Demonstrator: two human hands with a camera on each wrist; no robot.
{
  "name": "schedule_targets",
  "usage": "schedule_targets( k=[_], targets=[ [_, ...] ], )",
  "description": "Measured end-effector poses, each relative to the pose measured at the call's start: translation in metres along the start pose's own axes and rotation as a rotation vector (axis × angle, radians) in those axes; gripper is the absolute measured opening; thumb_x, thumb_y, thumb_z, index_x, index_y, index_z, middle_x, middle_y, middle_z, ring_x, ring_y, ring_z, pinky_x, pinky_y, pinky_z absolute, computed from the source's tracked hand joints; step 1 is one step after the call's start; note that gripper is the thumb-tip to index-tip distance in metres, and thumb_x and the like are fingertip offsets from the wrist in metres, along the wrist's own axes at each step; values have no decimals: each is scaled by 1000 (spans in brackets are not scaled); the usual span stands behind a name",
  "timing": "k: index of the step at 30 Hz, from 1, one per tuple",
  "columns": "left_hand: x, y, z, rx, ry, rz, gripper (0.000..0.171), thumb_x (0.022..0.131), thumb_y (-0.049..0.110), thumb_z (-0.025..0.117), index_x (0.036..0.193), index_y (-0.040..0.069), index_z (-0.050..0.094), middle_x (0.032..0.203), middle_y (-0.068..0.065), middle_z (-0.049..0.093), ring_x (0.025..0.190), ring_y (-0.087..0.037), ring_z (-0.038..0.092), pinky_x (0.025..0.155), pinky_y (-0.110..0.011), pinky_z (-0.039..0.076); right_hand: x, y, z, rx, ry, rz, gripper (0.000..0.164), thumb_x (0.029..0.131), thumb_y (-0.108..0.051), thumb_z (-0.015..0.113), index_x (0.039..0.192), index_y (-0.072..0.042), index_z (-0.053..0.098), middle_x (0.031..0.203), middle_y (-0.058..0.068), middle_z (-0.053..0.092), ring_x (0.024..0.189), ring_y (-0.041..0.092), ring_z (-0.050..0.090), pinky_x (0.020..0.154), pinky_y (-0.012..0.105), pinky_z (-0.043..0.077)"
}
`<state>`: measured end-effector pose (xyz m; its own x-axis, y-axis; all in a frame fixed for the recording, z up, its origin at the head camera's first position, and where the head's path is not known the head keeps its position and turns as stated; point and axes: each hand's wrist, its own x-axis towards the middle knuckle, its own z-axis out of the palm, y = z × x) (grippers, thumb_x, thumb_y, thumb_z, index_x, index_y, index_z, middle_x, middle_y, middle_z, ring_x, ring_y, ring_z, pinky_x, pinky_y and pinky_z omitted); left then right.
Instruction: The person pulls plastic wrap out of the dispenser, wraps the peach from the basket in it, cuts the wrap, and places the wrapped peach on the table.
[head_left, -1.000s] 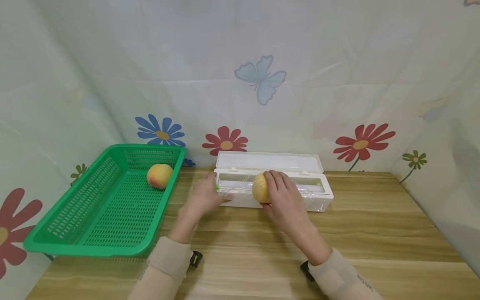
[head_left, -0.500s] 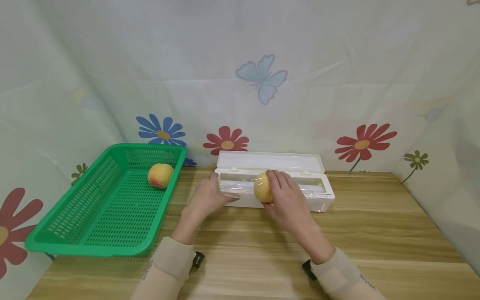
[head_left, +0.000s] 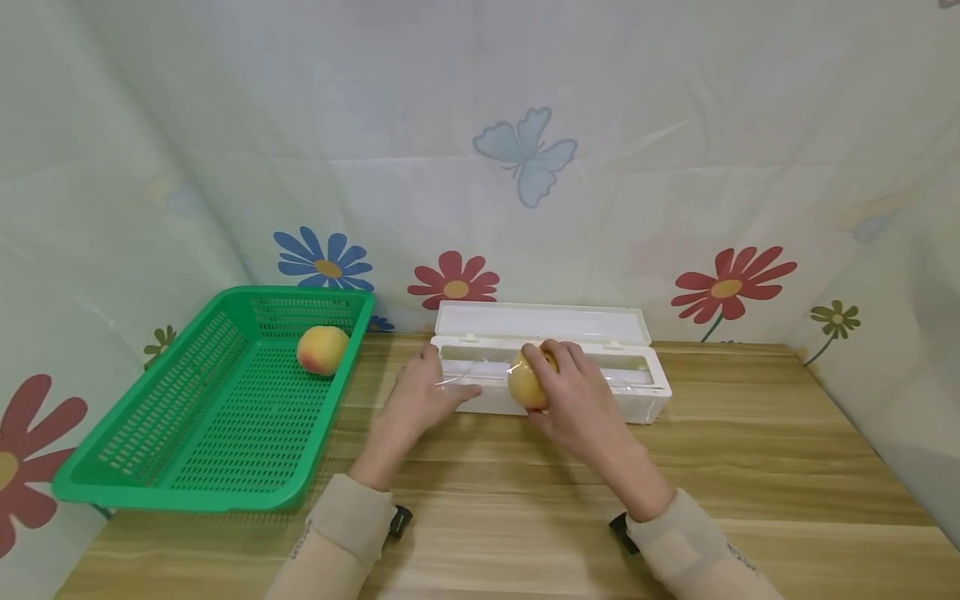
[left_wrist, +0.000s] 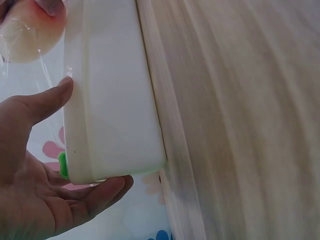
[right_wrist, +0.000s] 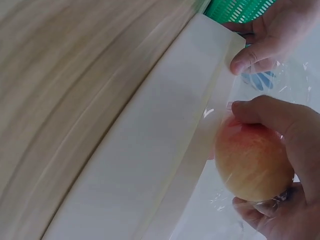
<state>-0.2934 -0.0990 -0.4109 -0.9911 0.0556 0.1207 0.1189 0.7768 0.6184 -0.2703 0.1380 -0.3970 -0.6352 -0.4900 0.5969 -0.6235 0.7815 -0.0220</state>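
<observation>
My right hand (head_left: 573, 404) grips a yellow peach (head_left: 525, 382), thumb and fingers on opposite sides, above the front of a long white cling film dispenser (head_left: 487, 402). Shiny clear film (right_wrist: 280, 90) covers the peach and stretches from it toward the left hand. My left hand (head_left: 420, 392) holds the dispenser's left end; in the left wrist view its thumb (left_wrist: 52, 101) lies on the rim and its fingers reach round the end wall, beside a small green tab (left_wrist: 63, 165). The dispenser's lid (head_left: 543, 322) stands open at the back, with a white roll lying inside the box.
A green perforated basket (head_left: 187, 498) stands on the left of the wooden table (head_left: 750, 467), with one more peach (head_left: 322, 350) in its far right corner. Behind the table hangs a pale curtain (head_left: 360, 100) printed with flowers and a butterfly.
My right hand's fingers have shifted on the peach, which shows between two of them now. The left thumb has slid a little right along the dispenser's front, and the left fingers cover its end.
</observation>
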Motion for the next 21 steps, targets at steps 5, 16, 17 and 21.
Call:
schedule_targets(
  k=[5,16,17,21],
  targets=[
    [0,1,1,15,-5,-24,93,83,48,83,146,-2,38,130,-21,55,108,-37,59,96,-53,52,-1,0,-5,11,4,-12,84,60,-19,98,131,-5,56,116,20,60,106,39,57,89,51,51],
    [1,3,1,92,-5,-22,93,84,51,82,142,-7,39,122,-23,58,105,-36,63,93,-49,55,-9,0,-16,30,12,-35,81,58,-22,96,128,-5,60,113,20,62,102,39,57,88,49,51],
    [1,3,1,94,-1,-20,92,84,51,83,141,-6,40,122,-23,59,104,-36,63,93,-49,55,-10,0,-17,33,15,-37,81,58,-22,96,128,-5,60,113,20,62,101,39,57,88,49,51],
    [1,2,1,97,8,-18,90,83,51,83,140,-4,41,121,-22,60,105,-35,63,93,-49,55,-12,-1,-22,45,23,-39,82,57,-23,97,128,-5,60,113,20,62,102,38,58,89,49,51]
  ],
)
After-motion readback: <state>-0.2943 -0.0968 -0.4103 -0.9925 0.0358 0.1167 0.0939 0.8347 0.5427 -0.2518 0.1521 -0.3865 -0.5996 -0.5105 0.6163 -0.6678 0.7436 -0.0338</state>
